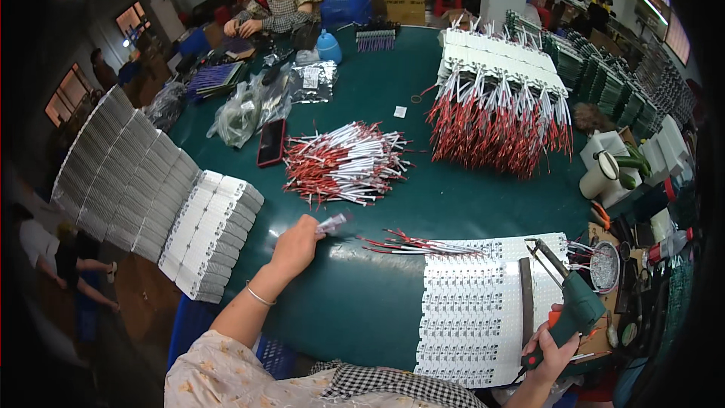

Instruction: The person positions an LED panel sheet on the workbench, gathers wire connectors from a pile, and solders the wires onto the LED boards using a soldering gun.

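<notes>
In my right hand (555, 351) is a dark green soldering gun (578, 317), its thin tip pointing up and away over a sheet of white circuit boards (461, 310). A dark strip (526, 298) lies along that sheet. Red, black and white wires (415, 245) rest across the sheet's far edge. My left hand (296, 245) is closed over the table at the middle, with a short whitish piece (334, 223), smeared by motion, sticking out of it. Just beyond lies a pile of red and white wires (347, 162).
Stacked white board panels (211, 234) stand at the left. Wired boards (498, 68) are piled at the far right. A phone (271, 143) and plastic bags (249, 109) lie left of the wire pile. Solder wire (604, 266) sits right. A co-worker (283, 7) sits across the table.
</notes>
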Available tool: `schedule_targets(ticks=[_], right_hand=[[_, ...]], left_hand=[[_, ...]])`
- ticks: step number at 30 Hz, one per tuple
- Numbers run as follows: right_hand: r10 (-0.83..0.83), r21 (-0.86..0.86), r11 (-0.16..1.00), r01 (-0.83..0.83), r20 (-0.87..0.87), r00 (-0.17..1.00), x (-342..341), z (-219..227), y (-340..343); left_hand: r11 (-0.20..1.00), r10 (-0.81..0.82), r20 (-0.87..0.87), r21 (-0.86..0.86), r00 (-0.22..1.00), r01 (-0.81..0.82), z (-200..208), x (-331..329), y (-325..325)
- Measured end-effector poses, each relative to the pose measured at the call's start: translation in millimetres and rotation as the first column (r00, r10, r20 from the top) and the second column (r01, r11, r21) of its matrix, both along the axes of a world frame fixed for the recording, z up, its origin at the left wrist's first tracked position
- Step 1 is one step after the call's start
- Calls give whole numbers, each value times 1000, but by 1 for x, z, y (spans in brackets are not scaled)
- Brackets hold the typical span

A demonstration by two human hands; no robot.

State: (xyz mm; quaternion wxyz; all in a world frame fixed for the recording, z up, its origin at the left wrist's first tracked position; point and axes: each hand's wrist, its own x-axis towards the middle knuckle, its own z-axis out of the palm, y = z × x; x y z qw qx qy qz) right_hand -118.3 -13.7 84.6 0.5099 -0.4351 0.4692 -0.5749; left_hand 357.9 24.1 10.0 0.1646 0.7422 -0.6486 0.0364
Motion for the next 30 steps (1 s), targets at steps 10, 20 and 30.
schedule_targets(ticks=[10,20,30], right_hand=[[13,9,1000,-14,18,1000,-7,0,0],[-16,9,1000,17,-54,998,-1,-1,-1],[-9,12,1000,9,-6,1000,-10,4,3]], left_hand=[[751,-355,-894,-448,275,-486,9,-39,-9],[868,-178,-973,-227,149,-442,39,-55,-25],[973,-207,-944,-226,258,-47,62,-108,-64]])
